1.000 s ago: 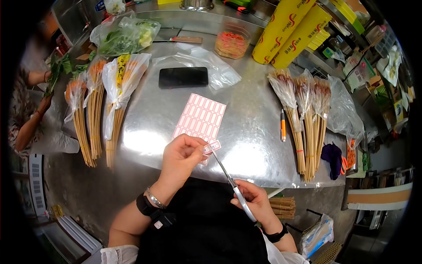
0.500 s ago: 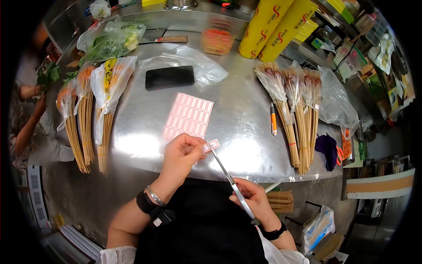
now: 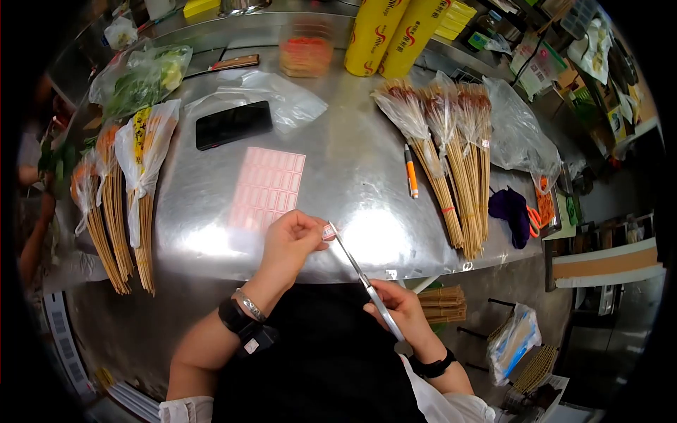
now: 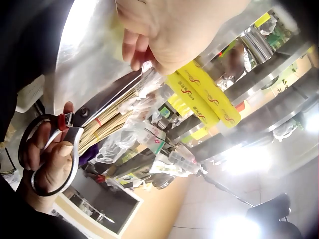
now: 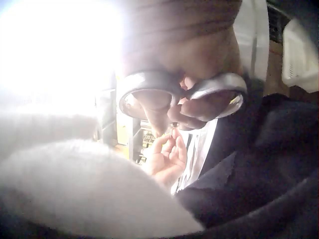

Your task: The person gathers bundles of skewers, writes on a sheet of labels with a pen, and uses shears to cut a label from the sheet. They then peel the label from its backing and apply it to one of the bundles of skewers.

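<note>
Between thumb and fingertips, my left hand [image 3: 289,243] pinches a small red-bordered label [image 3: 328,232] with dark print. My right hand [image 3: 403,310] grips a pair of scissors [image 3: 381,307], its fingers in the loop handles, as the right wrist view also shows around the handle loop [image 5: 149,79]. The blades point up and away toward the left hand, their tips right at the label's edge. Beyond my left hand, a sheet of blank red-framed labels [image 3: 268,185] lies flat on the metal table [image 3: 338,162]. The label is mostly hidden in both wrist views.
Bagged skewer bundles stand out at left [image 3: 141,190] and right [image 3: 451,169]. A black phone [image 3: 233,125] lies on a plastic bag. An orange pen [image 3: 410,173], a tub [image 3: 305,51], yellow wrap boxes [image 3: 375,35] and a purple cloth [image 3: 509,213] are around. Another person's arm [image 3: 35,211] shows at far left.
The head view has swung right, so the table things shift left. Less of the label shows past my left fingertips, and the scissors' blade tips now reach beyond it. Both hands keep their grips.
</note>
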Action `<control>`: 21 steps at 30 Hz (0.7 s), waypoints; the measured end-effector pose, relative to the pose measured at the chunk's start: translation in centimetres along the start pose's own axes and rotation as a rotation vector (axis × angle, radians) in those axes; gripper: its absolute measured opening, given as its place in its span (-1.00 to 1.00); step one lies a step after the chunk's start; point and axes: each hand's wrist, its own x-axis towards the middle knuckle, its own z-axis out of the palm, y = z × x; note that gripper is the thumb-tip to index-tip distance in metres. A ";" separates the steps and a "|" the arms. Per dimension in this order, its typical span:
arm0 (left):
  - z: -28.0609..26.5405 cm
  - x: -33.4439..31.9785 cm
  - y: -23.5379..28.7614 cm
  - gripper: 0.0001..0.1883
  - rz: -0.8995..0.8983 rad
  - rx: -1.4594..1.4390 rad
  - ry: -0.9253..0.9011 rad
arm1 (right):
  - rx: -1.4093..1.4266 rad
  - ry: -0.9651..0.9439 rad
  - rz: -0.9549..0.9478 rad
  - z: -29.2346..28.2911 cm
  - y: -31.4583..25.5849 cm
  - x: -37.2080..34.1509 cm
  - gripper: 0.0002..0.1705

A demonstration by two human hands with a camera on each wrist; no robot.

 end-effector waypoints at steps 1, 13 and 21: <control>0.1 0.1 -0.1 -0.97 -0.002 0.000 -0.002 | -0.005 0.004 -0.001 -0.1 0.1 0.0 -0.41; -0.2 0.0 -0.5 -0.97 -0.013 -0.029 0.000 | 0.009 -0.006 -0.018 -0.1 0.5 0.3 -0.40; -0.7 -0.4 -0.2 -0.97 0.000 -0.046 0.008 | -0.052 0.014 -0.028 0.0 0.4 0.5 -0.41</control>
